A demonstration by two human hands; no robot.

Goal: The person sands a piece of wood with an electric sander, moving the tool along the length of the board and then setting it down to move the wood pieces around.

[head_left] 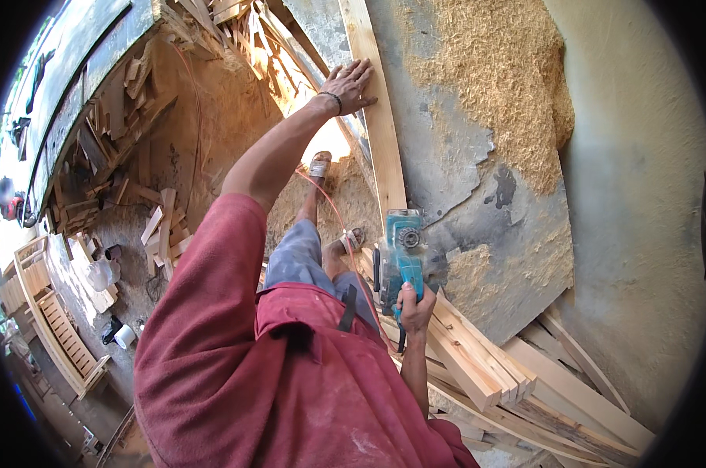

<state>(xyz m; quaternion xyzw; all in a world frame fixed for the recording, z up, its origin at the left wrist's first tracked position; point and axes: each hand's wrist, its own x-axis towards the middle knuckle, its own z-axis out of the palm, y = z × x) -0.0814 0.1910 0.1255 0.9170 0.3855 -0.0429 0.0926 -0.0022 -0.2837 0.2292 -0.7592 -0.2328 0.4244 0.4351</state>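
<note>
My right hand (415, 308) is wrapped round the handle of a teal electric hand planer (406, 246). The planer sits at the near end of a long pale wooden board (382, 132); whether its base touches the wood is hidden. Farther up, my left hand (350, 87) lies on that same board with its fingers stretched out across it. The board rests along the left side of a grey, worn worktop (454, 156). An orange cord (339, 214) runs past my legs toward the planer.
Wood shavings (509, 86) are heaped on the worktop beside a plain wall (634, 195). Several planed battens (478, 355) lie stacked near my right elbow. Offcuts (165, 226) clutter the floor at left, near a slatted wooden bench (64, 331). Shavings surround my feet.
</note>
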